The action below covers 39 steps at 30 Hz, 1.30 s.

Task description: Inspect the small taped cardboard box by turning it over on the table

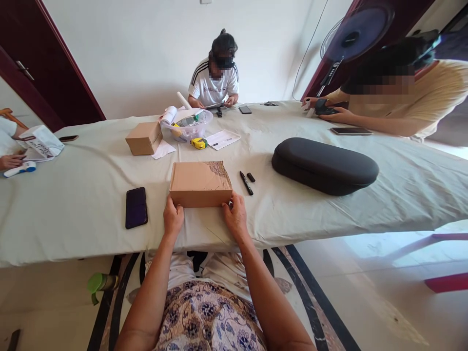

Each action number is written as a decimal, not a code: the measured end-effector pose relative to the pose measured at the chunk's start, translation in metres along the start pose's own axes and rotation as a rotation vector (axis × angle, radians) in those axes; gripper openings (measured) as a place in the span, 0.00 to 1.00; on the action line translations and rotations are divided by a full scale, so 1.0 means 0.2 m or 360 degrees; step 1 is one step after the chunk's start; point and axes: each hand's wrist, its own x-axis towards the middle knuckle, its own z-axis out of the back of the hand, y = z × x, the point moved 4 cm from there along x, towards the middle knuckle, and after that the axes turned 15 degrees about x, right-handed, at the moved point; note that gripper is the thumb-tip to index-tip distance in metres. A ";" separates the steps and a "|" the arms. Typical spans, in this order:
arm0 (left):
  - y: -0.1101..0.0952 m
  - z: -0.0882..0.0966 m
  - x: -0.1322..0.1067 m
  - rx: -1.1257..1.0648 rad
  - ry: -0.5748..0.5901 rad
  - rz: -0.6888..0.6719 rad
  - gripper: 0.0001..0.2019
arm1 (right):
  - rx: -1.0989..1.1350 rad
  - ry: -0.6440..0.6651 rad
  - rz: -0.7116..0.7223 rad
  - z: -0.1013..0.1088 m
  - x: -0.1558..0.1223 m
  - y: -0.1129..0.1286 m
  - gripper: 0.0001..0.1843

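A closed brown cardboard box (200, 184) rests on the cloth-covered table in front of me, with dark scribbles or markings at its far right corner. My left hand (173, 216) grips its near left corner, thumb along the front face. At the near right corner, my right hand (235, 213) holds the same box in a mirrored way. Just right of the box lies an uncapped black marker (246, 183), its black cap (250, 177) beside it. A dark phone (136, 207) lies to the left of my left hand.
Beyond the box are a smaller cardboard box (144, 138), a plastic basket (187, 131) of supplies, a yellow tape measure (199, 143) and a white tray (224, 139). A long dark case (324, 165) lies right. Other people sit at the far side, right and left.
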 end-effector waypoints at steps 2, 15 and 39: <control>-0.01 0.00 0.00 0.0026 0.0017 -0.0018 0.19 | 0.0031 0.0007 -0.0015 0.00 0.00 0.01 0.27; -0.12 0.13 -0.01 -0.0260 0.0063 -0.0042 0.32 | 0.0177 -0.0099 -0.0217 0.03 0.00 0.15 0.25; -0.14 0.18 -0.03 -0.0629 0.0080 -0.0018 0.16 | 0.0497 0.0006 -0.0103 0.06 -0.01 0.18 0.20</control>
